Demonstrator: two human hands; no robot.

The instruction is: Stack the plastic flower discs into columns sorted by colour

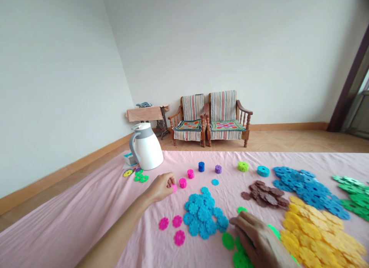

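My left hand [164, 186] is closed in a pinch on a pink flower-shaped plastic disc [174, 188], just left of a short pink stack [183, 183]. A second pink stack [190, 173] stands a little farther back. My right hand [255, 235] lies with fingers stretched out over bright green discs [228, 241], partly hiding them. To its left is a pile of light blue discs [201, 214], and loose magenta discs [179, 238] lie nearer my left forearm. Yellow discs [319, 233] are heaped right of my right hand, with brown discs [266, 195] beyond it.
A row of stacks continues with dark blue [201, 167], purple [218, 169], lime [243, 167] and teal [263, 171] ones. Blue discs [311, 189] and green discs [356, 195] lie at right. A white jug [150, 150] stands back left on the pink cloth [95, 222]. Two chairs are behind.
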